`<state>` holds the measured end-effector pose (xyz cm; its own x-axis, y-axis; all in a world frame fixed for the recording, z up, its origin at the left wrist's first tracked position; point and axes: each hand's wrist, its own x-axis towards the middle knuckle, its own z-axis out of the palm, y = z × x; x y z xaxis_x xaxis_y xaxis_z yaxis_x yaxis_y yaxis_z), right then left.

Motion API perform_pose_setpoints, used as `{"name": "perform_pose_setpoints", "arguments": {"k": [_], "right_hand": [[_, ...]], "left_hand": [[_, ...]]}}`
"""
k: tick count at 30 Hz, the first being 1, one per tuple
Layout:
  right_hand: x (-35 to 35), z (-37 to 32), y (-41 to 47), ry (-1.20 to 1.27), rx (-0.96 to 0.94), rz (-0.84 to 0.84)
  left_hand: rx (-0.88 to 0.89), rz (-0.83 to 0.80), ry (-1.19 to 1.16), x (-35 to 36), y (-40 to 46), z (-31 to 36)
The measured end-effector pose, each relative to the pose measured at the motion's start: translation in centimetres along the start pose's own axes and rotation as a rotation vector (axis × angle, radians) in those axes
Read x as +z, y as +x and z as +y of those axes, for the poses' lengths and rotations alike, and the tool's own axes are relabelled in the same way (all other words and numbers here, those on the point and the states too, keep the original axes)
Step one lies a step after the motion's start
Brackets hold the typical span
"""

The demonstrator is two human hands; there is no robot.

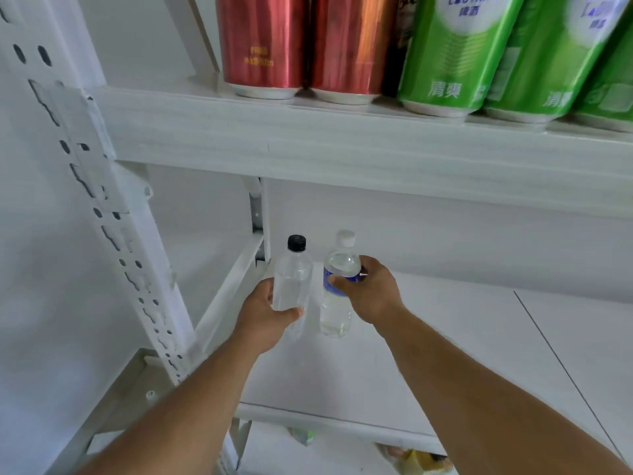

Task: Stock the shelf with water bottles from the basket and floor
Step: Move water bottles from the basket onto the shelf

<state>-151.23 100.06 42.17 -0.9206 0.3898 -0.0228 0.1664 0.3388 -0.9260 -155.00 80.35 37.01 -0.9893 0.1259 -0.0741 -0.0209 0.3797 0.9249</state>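
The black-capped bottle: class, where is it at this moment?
In the head view, the black-capped bottle is left of centre, gripped by the left hand over the lower shelf, beside the white-capped bottle.

A: What setting is shown?

B: A shop, or its stockroom: a white metal retail shelving unit (342, 156) carried on a slotted white upright post (102, 207) of the adjustable kind.

A: Which goods support this?

B: On the upper shelf, identical drinks stand in rows facing outward: shiny red metal cans (263, 46) beside bright green cans with white printed labels (455, 53). Below the lower white shelf board (445, 354), colourful packaged goods (421, 459) show partly.
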Motion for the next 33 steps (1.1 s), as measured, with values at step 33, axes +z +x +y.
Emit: {"name": "perform_pose_setpoints", "arguments": {"k": [33], "right_hand": [[4.0,3.4,16.8,-0.169,-0.088,-0.081]], "left_hand": [[0.042,0.003,0.123,3.6,16.7,-2.5]]}}
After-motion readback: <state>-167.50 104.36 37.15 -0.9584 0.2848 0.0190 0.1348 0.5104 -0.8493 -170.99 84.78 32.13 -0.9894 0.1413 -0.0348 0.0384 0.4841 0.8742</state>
